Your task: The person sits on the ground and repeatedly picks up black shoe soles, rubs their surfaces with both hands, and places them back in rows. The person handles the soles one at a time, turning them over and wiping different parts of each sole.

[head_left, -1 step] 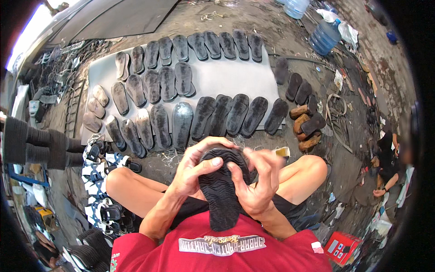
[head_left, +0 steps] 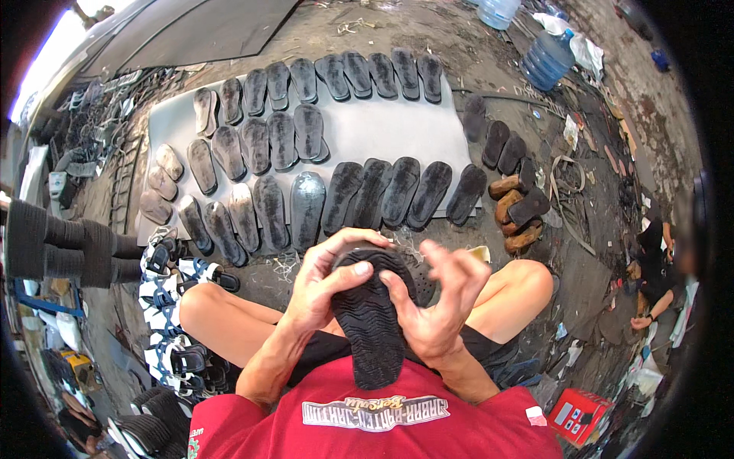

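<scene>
A black shoe sole [head_left: 369, 321] with a wavy ribbed tread is held upright in front of my red shirt. My left hand [head_left: 325, 279] is closed round its upper left side, thumb pressed on the tread and fingers behind the top edge. My right hand [head_left: 434, 310] has its thumb against the sole's right edge, while its fingers stand raised and apart from it. What lies behind the sole is largely hidden.
Beyond my knees, rows of dark soles [head_left: 269, 210] lie on a pale sheet [head_left: 382, 138]. White-and-blue sandals [head_left: 160, 317] are lined up at left. Brown wooden shoe forms [head_left: 523, 239] sit at right, near a blue water bottle [head_left: 547, 61]. Another person's hand [head_left: 641, 323] shows far right.
The fingers of my right hand have lifted and spread away from the sole, shifting a little to the right. My left hand keeps its grip, and the sole has barely moved.
</scene>
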A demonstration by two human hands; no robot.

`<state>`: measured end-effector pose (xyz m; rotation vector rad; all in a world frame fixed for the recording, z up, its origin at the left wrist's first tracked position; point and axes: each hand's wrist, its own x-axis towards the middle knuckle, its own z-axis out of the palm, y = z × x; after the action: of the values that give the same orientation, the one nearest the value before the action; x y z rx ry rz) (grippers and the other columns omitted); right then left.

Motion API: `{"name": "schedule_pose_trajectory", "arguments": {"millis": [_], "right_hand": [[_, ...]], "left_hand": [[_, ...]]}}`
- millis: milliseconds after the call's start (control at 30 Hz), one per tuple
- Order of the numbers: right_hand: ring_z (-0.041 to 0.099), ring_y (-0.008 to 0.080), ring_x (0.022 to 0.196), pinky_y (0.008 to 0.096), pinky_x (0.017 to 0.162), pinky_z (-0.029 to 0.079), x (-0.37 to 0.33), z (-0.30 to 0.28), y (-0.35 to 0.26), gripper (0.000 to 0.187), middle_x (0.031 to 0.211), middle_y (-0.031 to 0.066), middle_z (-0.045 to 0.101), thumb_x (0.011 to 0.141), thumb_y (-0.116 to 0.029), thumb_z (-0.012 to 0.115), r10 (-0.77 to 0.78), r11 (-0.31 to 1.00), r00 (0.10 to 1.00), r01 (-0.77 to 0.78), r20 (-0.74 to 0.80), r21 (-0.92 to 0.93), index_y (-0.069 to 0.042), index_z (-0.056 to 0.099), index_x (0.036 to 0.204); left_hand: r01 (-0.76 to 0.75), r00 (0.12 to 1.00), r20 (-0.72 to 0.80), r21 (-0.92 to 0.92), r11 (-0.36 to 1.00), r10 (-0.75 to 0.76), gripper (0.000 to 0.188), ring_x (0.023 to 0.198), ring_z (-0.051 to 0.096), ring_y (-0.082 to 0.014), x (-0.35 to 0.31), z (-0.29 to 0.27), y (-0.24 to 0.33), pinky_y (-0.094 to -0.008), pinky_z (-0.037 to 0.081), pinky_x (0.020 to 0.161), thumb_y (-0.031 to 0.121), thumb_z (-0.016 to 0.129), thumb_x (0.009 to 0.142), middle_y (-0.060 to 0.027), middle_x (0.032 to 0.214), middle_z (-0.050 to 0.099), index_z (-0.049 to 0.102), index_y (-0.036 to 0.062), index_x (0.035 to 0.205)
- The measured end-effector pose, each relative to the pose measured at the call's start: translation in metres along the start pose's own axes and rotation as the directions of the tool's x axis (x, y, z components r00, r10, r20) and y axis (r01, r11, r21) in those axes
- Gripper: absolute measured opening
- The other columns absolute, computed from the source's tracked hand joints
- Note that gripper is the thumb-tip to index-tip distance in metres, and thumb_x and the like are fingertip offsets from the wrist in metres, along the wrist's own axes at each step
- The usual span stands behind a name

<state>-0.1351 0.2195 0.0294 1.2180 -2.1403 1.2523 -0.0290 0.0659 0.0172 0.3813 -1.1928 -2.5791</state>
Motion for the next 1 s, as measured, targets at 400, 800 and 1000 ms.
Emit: {"name": "schedule_pose_trajectory", "arguments": {"millis": [400,800,1000], "right_hand": [[0.063,0.0474,0.068,0.0519,0.057,0.045,0.047,0.058,0.031,0.045,0.071,0.0221,0.056,0.113,-0.034,0.055,0.154,0.934,0.917,-0.257,0.368,0.248,-0.001,0.055,0.083],[0.063,0.0477,0.067,0.0536,0.060,0.048,0.027,0.109,0.070,0.052,0.072,0.0228,0.061,0.114,-0.032,0.048,0.206,0.951,0.931,-0.263,0.302,0.160,0.002,0.060,0.077],[0.055,0.0503,0.066,0.0526,0.063,0.044,0.009,0.119,0.078,0.067,0.069,0.0254,0.053,0.118,-0.045,0.034,0.400,0.824,0.890,-0.454,0.220,0.339,0.003,0.055,0.077]], "left_hand": [[-0.243,0.749,-0.183,0.819,0.520,0.637,0.045,0.059,0.036,-0.0113,0.053,-0.013,-0.019,-0.0342,0.034,0.051,0.035,0.053,0.116,-0.0016,0.061,0.044,0.060,0.0016,0.087],[-0.167,0.651,-0.342,0.806,0.567,0.678,0.056,0.059,0.041,-0.0147,0.089,-0.025,-0.072,-0.0389,0.038,0.056,0.032,0.041,0.119,-0.0083,0.060,0.043,0.058,-0.0033,0.079],[0.013,0.540,-0.438,0.858,0.513,0.719,0.078,0.066,0.063,-0.0322,0.091,-0.051,-0.098,-0.0494,0.049,0.073,0.047,0.031,0.118,-0.0305,0.071,0.065,0.066,-0.0158,0.087]]}}
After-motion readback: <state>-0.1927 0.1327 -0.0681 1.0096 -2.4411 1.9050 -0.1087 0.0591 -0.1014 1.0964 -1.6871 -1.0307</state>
